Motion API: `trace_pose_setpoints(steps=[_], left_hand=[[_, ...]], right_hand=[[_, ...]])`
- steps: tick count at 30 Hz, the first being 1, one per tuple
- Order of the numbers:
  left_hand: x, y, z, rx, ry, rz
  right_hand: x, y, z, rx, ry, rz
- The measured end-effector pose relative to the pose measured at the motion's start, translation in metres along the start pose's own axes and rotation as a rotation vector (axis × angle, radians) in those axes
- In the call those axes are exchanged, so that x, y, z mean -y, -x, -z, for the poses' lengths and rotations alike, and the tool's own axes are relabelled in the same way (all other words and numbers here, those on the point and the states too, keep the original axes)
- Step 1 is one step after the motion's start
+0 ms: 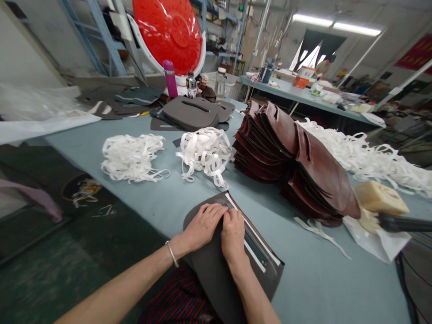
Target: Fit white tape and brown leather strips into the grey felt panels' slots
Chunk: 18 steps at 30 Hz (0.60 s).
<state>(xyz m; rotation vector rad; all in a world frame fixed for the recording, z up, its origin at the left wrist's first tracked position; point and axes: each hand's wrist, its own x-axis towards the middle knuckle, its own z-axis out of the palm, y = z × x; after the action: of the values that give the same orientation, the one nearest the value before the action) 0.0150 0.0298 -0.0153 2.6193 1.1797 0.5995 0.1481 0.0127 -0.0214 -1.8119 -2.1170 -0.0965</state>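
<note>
A dark grey leather panel (216,279) with a rounded end lies at the table's front edge, partly over my lap. White strips (254,254) run along its straight edge and beside a long slot. My left hand (204,225) rests on the panel, its fingers together and bent at the tips by the slot's far end. Right beside it, my right hand (232,231) has curled fingers pressing the same spot. Both hands appear to pinch the panel's slot edge; the fingertips hide what lies under them.
Two heaps of white strips, a left one (131,157) and a middle one (205,153), lie beyond the panel. A tall stack of brown leather panels (297,157) stands at right, near a yellowish block (381,197) and a black-handled brush (405,222). Grey panels (191,112) lie behind.
</note>
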Motion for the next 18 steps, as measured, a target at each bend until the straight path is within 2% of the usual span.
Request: trace_pose_setpoints(steps=[4, 10, 12, 15, 18], left_hand=[[-0.001, -0.002, 0.002, 0.034, -0.014, 0.001], [-0.001, -0.001, -0.001, 0.020, -0.006, -0.006], [-0.001, -0.001, -0.002, 0.029, -0.008, -0.007], [-0.001, -0.001, -0.003, 0.039, -0.018, -0.007], [-0.001, -0.001, -0.004, 0.043, -0.031, -0.025]], right_hand=[[-0.009, 0.024, 0.012, 0.004, 0.046, 0.058], [-0.058, 0.107, 0.044, 0.012, 0.040, 0.078], [-0.069, 0.127, 0.054, 0.030, 0.029, 0.063], [-0.071, 0.128, 0.058, 0.052, 0.008, -0.004], [-0.051, 0.099, 0.049, 0.043, 0.017, -0.074]])
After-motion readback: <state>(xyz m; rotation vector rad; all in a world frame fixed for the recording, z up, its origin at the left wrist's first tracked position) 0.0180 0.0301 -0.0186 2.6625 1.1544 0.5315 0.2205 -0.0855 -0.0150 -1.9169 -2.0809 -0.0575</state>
